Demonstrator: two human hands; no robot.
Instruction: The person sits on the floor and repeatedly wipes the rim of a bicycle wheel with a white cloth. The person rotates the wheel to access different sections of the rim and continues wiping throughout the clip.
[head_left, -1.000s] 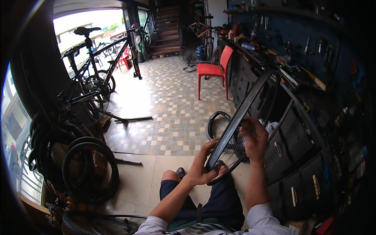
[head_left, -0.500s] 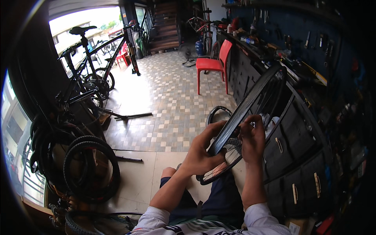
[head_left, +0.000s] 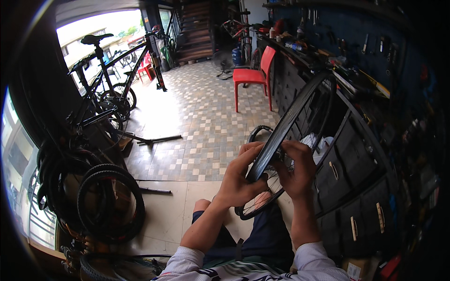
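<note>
A bare bicycle wheel rim, dark with a shiny outer channel, stands tilted in front of me, its upper end leaning far and right. Thin spokes show on its right side. My left hand is closed round the near part of the rim, thumb and fingers on either side. My right hand is at the rim's right flank by the spokes, with fingers curled and thumb bent inward. Whatever its fingertips pinch is hidden or too small to name. The wheel's lower edge is above my knees.
A red chair stands ahead, beside a cluttered workbench. Dark drawers line my right. On the left are a black bicycle without a front wheel and several tyres. A metal bar lies on the floor.
My right hand has shifted slightly down and its fingers have spread and re-curled against the rim. The rim has turned a little, showing more spokes. My left hand keeps its hold.
</note>
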